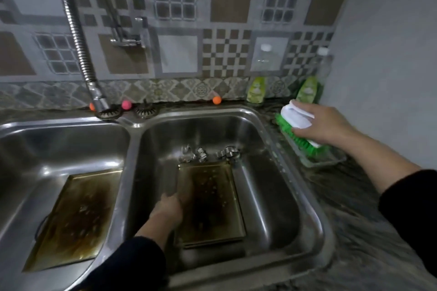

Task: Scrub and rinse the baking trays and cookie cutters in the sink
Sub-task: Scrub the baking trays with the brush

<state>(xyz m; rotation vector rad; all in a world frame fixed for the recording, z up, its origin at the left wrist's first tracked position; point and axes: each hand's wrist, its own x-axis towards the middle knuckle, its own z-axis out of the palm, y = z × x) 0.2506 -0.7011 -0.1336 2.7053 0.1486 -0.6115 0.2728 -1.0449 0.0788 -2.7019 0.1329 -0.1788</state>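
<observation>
**A:** Going from the left, where did things lie?

**B:** One baking tray [71, 220] lay flat in the left basin [28, 149], untouched, its long axis running away from the person. Across the divider, the second tray [212, 201] lay in the right basin [279, 172], same direction, with the cookie cutters [208, 152] clustered just past its far edge.

**A:** And the hands?

**B:** The left hand [169, 208] was down at the second tray's left rim, touching or gripping it; blur hid the fingers, so I couldn't tell which. The right hand [324, 125] was well off to the right over the tabletop [354, 220], curled around the white-handled scrub brush [299, 129] on its clear dish [316, 160].

**A:** So the move turned on what?

**B:** I'd judge the brush had to travel left and down over the basin's right rim. The basin floor to the tray's right looked open; the cutters crowded the far end.
</observation>
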